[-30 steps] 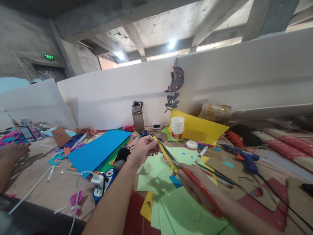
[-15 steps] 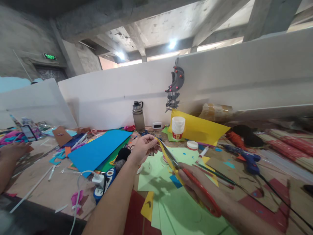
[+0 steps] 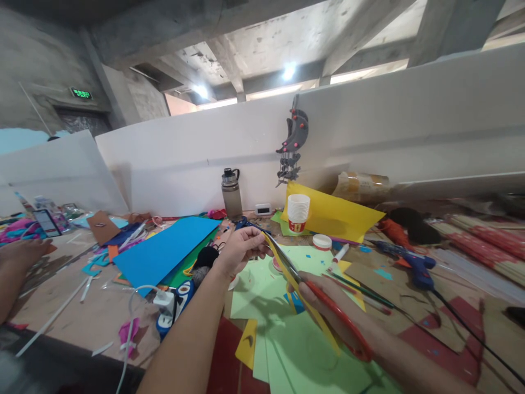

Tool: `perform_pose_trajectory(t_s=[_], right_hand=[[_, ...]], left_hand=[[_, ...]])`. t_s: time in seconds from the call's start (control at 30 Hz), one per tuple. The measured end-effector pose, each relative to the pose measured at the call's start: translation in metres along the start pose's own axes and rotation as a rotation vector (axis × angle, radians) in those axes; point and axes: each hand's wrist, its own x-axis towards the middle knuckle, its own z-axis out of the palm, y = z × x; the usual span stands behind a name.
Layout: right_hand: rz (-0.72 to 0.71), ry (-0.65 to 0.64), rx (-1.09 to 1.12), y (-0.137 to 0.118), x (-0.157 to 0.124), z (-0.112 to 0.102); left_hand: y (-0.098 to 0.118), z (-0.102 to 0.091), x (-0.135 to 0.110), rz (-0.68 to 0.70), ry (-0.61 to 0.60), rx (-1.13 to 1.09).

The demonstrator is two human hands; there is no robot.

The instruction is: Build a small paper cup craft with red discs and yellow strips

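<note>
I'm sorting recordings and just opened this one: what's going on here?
A person's left hand pinches one end of a yellow paper strip, while the right hand holds red-handled scissors, blades lying along the strip. This happens above pale green sheets on a cluttered table. At the far left, another person's hand is near a phone.

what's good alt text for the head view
A person's right hand holds red-handled scissors against a yellow paper strip, its end pinched in the left hand, above light green sheets on a cluttered table. Stacked paper cups and a bottle stand behind.
</note>
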Motion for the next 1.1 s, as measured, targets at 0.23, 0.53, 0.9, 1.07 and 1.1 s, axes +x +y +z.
perform_pose_trajectory(t_s=[0.23, 0.53, 0.9, 1.07, 1.1], right_hand=[[-0.056, -0.038, -0.074, 0.005, 0.001, 0.0], [-0.043, -0.07, -0.005, 0.01, 0.002, 0.003], [-0.094, -0.087, -0.057, 0.006, 0.003, -0.001], [-0.094, -0.069, -0.046, 0.007, 0.003, -0.001], [-0.078, -0.075, -0.033, 0.007, 0.002, 0.0]], left_hand=[[0.0, 0.0, 0.0, 0.002, -0.015, -0.008], [0.001, -0.003, 0.0, -0.013, -0.029, 0.0], [0.001, -0.003, -0.002, -0.044, -0.061, 0.032], [0.003, -0.001, -0.003, -0.043, -0.068, 0.02], [0.003, -0.001, -0.003, -0.042, -0.066, 0.017]])
